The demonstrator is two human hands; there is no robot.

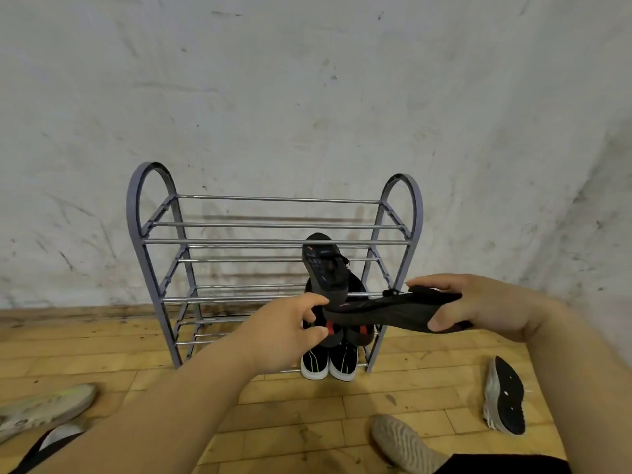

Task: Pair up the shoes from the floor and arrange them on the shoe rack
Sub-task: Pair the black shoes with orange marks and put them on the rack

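A grey metal shoe rack [154, 268] with several tiers of chrome bars stands against the wall. My right hand [478, 306] grips a dark sandal [383, 311] by its heel end, held level in front of the rack. My left hand [290, 328] pinches the sandal's toe end with curled fingers. Its matching dark sandal [325, 265] leans upright on a middle tier at the right. Below it sit a dark pair with red marks [359, 335], partly hidden by the hands, and a black pair with white toes [328, 366] on the lowest tier.
Loose shoes lie on the wooden floor: a pale sneaker [44, 410] at the left with a dark shoe [51, 443] beside it, a beige shoe sole-up [403, 443] near the bottom, and a white shoe on its side showing a black sole [506, 396] at the right.
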